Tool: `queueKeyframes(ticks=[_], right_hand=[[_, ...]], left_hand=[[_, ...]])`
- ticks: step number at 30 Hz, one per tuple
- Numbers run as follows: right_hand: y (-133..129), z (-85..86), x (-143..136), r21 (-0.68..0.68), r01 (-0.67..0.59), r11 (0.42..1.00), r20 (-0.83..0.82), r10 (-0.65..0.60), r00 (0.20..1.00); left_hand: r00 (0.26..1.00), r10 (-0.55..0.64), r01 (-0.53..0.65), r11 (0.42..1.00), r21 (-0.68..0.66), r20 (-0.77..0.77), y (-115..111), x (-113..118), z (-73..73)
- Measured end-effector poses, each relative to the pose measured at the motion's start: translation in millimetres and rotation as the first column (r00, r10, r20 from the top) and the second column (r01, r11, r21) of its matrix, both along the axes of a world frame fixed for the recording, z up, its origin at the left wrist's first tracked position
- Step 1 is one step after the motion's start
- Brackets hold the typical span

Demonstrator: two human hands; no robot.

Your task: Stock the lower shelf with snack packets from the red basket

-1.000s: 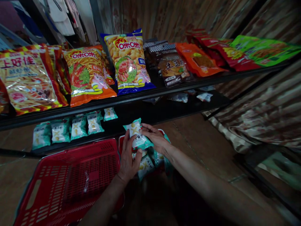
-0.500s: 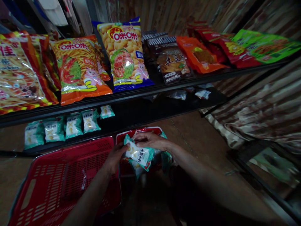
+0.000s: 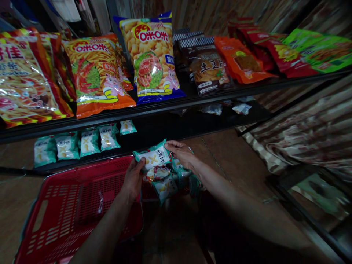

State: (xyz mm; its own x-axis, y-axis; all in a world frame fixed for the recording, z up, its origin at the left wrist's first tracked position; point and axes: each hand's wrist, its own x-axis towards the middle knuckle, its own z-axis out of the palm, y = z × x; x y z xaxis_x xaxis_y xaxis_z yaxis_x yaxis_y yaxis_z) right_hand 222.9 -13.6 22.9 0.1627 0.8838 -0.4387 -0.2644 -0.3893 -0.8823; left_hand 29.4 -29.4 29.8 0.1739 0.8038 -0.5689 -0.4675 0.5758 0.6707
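Observation:
A small teal-and-white snack bag (image 3: 153, 157) is stretched level between my two hands. My left hand (image 3: 134, 178) pinches its left end, thumb on the printed face. The fingers of my right hand (image 3: 179, 152) grip the upper right corner. Below it, more small bags lie heaped in a second red basket, among them a teal snack bag (image 3: 166, 187) and a red-and-white packet (image 3: 158, 173). The heap and my hands hide most of that basket. Close to my left forearm stands a large red basket (image 3: 62, 190) with a clear wrapper inside.
On the lower shelf (image 3: 162, 129), several teal bags (image 3: 90, 141) stand in a row at the left. The upper shelf edge (image 3: 154, 109) carries large snack bags, including a blue-edged one (image 3: 151, 62). A patterned curtain (image 3: 308, 124) hangs at the right, beside a dark frame (image 3: 310, 212).
The held bag has risen away from the heap toward the shelf and turned more level. My right hand has shifted to its upper corner, uncovering the red-and-white packet. The view has shifted slightly.

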Motion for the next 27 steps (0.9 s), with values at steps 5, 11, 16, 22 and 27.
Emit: queueKeyframes(ticks=[5, 11, 16, 22, 27], right_hand=[[4.4, 2.7, 0.6, 0.027, 0.052, 0.998, -0.009, -0.052, 0.999], [4.8, 6.8, 0.1, 0.030, 0.000, 1.000, 0.011, 0.000, 1.000], [5.1, 9.3, -1.0, 0.076, -0.020, 0.997, 0.016, 0.019, 1.000], [6.9, 8.6, 1.2, 0.110, 0.006, 0.994, 0.032, -0.010, 0.999], [7.2, 10.1, 7.0, 0.115, 0.054, 0.992, 0.085, -0.064, 0.994]], left_hand=[[0.997, 0.028, -0.024, 0.998, 0.066, -0.069, -1.0, -1.7, 5.5], [0.973, 0.149, -0.128, 0.984, 0.123, -0.178, -1.2, -5.0, 2.8], [0.945, 0.224, -0.182, 0.965, 0.186, -0.238, -0.3, -6.1, -1.0], [0.927, 0.201, -0.115, 0.956, 0.269, -0.317, -5.4, -6.3, -2.4], [0.911, 0.185, -0.057, 0.941, 0.333, -0.368, -9.8, -6.2, -9.6]])
